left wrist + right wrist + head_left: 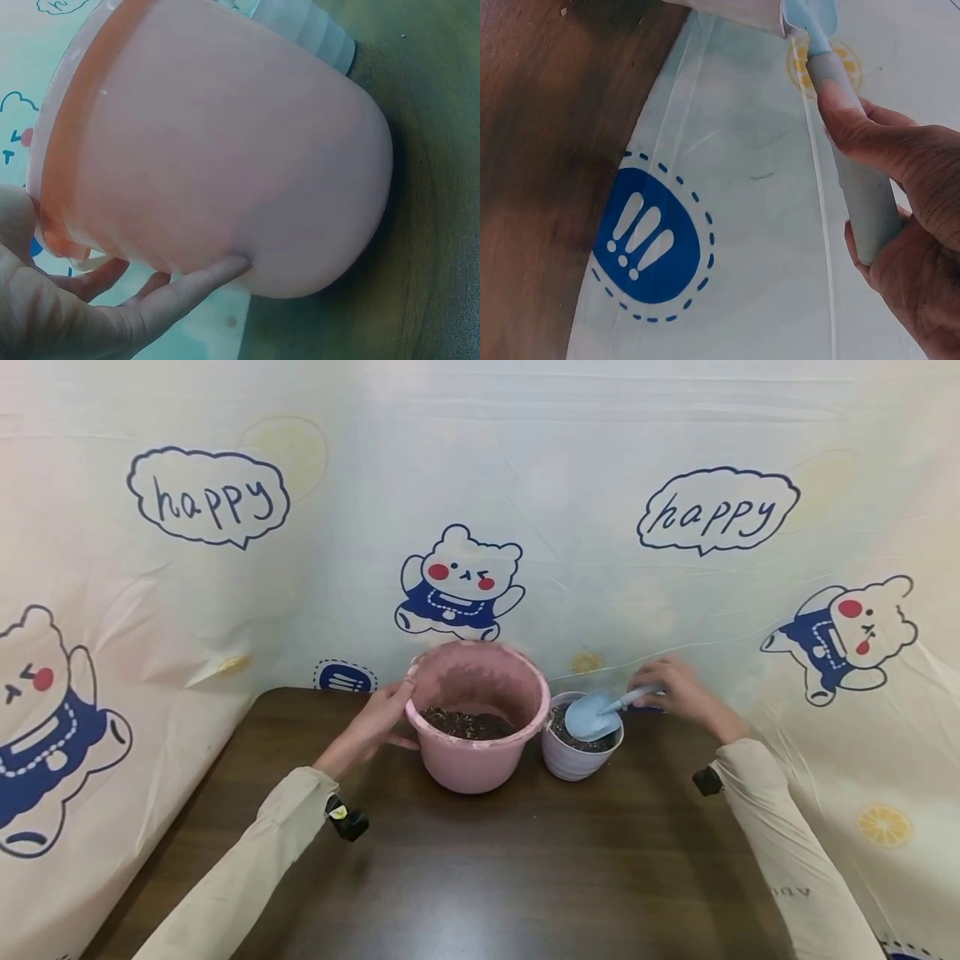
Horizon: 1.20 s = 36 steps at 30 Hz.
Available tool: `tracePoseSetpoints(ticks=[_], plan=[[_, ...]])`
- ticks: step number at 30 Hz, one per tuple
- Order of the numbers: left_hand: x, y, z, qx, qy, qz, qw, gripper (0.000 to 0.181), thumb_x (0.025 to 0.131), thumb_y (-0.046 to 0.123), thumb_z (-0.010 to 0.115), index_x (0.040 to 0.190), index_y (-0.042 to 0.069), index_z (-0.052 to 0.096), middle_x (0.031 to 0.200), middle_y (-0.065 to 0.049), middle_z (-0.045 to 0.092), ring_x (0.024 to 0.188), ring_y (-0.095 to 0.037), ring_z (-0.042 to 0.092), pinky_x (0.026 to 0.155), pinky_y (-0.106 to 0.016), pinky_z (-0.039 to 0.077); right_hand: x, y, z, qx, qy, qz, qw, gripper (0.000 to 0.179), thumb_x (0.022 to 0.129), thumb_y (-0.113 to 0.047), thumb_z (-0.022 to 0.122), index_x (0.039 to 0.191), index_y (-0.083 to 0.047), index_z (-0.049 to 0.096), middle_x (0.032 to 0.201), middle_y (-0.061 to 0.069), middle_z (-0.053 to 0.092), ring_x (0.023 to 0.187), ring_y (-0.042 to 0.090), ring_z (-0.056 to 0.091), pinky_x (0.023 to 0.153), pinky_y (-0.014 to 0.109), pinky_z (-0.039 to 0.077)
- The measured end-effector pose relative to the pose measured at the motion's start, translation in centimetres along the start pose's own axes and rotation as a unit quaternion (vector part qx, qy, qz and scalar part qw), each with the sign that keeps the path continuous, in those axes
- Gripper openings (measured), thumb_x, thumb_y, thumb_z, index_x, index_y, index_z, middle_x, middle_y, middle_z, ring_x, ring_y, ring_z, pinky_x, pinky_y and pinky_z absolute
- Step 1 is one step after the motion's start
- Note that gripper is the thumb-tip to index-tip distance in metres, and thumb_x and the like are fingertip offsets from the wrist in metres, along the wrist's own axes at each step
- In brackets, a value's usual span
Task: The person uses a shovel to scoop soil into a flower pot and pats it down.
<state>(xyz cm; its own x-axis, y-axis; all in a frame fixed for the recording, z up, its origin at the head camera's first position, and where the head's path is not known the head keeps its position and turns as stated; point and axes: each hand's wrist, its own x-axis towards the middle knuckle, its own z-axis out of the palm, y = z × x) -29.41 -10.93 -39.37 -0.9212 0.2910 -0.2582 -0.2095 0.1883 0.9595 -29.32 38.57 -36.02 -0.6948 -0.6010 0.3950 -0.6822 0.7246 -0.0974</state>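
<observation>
A pink plastic bucket (472,767) stands on the table with dark soil (472,725) in its bottom. My left hand (381,718) grips its left side at the rim; in the left wrist view a fingertip (238,262) presses the outer wall. Just right of the bucket is a small white flowerpot (573,765), also with soil in it. Over that pot's mouth, my right hand (678,692) holds a light blue garden trowel (591,717). The right wrist view shows my fingers wrapped round its grey handle (862,195), while most of the blade lies outside that view.
The dark brown table (465,868) carries both pots near its back edge. Behind and on both sides hangs a pale curtain (570,560) printed with bears and "happy" bubbles, close to the pots. Small crumbs lie on the tabletop.
</observation>
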Motion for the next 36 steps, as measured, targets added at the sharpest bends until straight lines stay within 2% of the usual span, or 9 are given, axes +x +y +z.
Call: tracePoseSetpoints(ticks=[2, 6, 11, 14, 16, 19, 25, 32, 36], plan=[[0.1, 0.0, 0.0, 0.002, 0.0, 0.0, 1.0, 0.072, 0.113, 0.042, 0.035, 0.166, -0.001, 0.011, 0.168, -0.028, 0.021, 0.151, -0.046, 0.032, 0.088, -0.056, 0.065, 0.3, 0.1, 0.1, -0.009, -0.009, -0.019, 0.9997, 0.022, 0.074, -0.001, 0.089, 0.094, -0.002, 0.079, 0.095, 0.013, 0.075, 0.087, 0.037, 0.063, 0.075, 0.052, 0.05], [0.1, 0.0, 0.1, 0.006, 0.003, -0.004, 1.0, 0.072, 0.113, 0.043, 0.036, 0.166, 0.0, 0.013, 0.167, -0.027, 0.024, 0.15, -0.046, 0.035, 0.087, -0.054, 0.066, 0.5, 0.5, 0.2, -0.011, -0.022, -0.016, 0.9996, 0.021, 0.075, -0.005, 0.089, 0.093, -0.004, 0.079, 0.096, 0.012, 0.076, 0.087, 0.035, 0.063, 0.074, 0.051, 0.051], [0.1, 0.0, 0.1, 0.002, 0.004, -0.004, 1.0, 0.072, 0.113, 0.043, 0.036, 0.166, 0.0, 0.013, 0.167, -0.027, 0.024, 0.15, -0.045, 0.034, 0.087, -0.055, 0.065, 0.5, 0.5, 0.2, 0.026, -0.02, -0.026, 0.9991, 0.022, 0.076, -0.002, 0.089, 0.095, -0.002, 0.079, 0.093, 0.011, 0.076, 0.085, 0.032, 0.065, 0.074, 0.047, 0.052], [0.0, 0.0, 0.1, 0.003, 0.003, -0.002, 1.0, 0.072, 0.113, 0.043, 0.036, 0.166, 0.0, 0.013, 0.167, -0.028, 0.024, 0.15, -0.045, 0.034, 0.088, -0.056, 0.065, 0.5, 0.4, -0.1, 0.039, -0.011, -0.013, 0.9991, 0.026, 0.075, -0.001, 0.089, 0.099, 0.001, 0.079, 0.092, 0.011, 0.076, 0.083, 0.029, 0.062, 0.074, 0.039, 0.047], [0.0, -0.1, 0.1, 0.005, 0.003, -0.002, 1.0, 0.072, 0.113, 0.043, 0.036, 0.166, 0.0, 0.013, 0.167, -0.028, 0.024, 0.15, -0.046, 0.034, 0.088, -0.056, 0.065, 0.6, 0.2, -0.5, 0.035, -0.005, 0.008, 0.9994, 0.027, 0.075, -0.002, 0.089, 0.101, 0.002, 0.08, 0.093, 0.011, 0.075, 0.084, 0.028, 0.057, 0.074, 0.037, 0.039], [0.1, -0.1, 0.1, 0.003, 0.004, -0.003, 1.0, 0.072, 0.113, 0.042, 0.036, 0.166, -0.001, 0.013, 0.167, -0.029, 0.023, 0.149, -0.047, 0.034, 0.089, -0.057, 0.064, 0.8, -0.3, -1.1, 0.003, -0.004, 0.038, 0.9993, 0.025, 0.077, -0.007, 0.089, 0.1, -0.001, 0.081, 0.096, 0.01, 0.072, 0.089, 0.027, 0.048, 0.075, 0.042, 0.029], [0.0, -0.1, 0.2, -0.001, 0.005, 0.0, 1.0, 0.071, 0.112, 0.041, 0.036, 0.165, -0.002, 0.014, 0.166, -0.029, 0.024, 0.148, -0.047, 0.036, 0.089, -0.056, 0.064, 1.5, -0.9, -1.6, -0.04, -0.018, 0.04, 0.9982, 0.014, 0.081, -0.008, 0.088, 0.093, -0.006, 0.081, 0.101, 0.012, 0.071, 0.095, 0.032, 0.045, 0.08, 0.059, 0.029], [0.1, -0.1, 0.1, 0.007, 0.007, -0.002, 1.0, 0.073, 0.112, 0.043, 0.037, 0.165, -0.002, 0.015, 0.165, -0.029, 0.027, 0.146, -0.046, 0.038, 0.089, -0.055, 0.065, 2.8, -2.1, -2.4, -0.067, -0.07, 0.039, 0.9945, 0.013, 0.082, -0.006, 0.087, 0.095, -0.009, 0.082, 0.101, 0.008, 0.069, 0.1, 0.031, 0.046, 0.085, 0.061, 0.032], [0.2, -0.2, 0.1, 0.007, 0.008, 0.0, 0.9999, 0.073, 0.112, 0.044, 0.037, 0.165, -0.002, 0.016, 0.163, -0.029, 0.029, 0.144, -0.045, 0.04, 0.089, -0.055, 0.065, 3.4, -2.6, -2.6, -0.084, -0.08, 0.025, 0.9929, 0.013, 0.083, -0.005, 0.086, 0.094, -0.009, 0.083, 0.099, 0.007, 0.068, 0.099, 0.031, 0.046, 0.087, 0.062, 0.033]])
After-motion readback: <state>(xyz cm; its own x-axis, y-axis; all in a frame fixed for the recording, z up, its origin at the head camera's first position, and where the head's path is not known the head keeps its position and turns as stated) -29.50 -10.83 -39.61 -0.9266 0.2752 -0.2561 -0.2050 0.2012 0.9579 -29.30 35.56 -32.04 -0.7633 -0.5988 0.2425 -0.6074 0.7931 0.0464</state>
